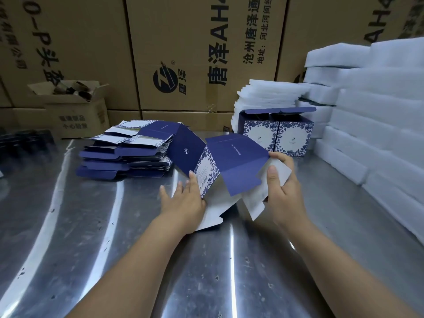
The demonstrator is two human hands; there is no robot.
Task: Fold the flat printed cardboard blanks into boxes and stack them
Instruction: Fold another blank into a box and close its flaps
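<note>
Nearest us, our left hand (183,203) presses spread, straight fingers against the half-opened blank (238,166) at centre, while our right hand (283,180) pinches its white flap. Two folded boxes (277,134) stand at one o'clock. A thick pile of flat blanks (124,157) waits at ten o'clock, so we judge most work remains.

Matt printed cardboard blank (231,161), scuffed shiny metal table (91,226), white foam blocks (378,111)
</note>
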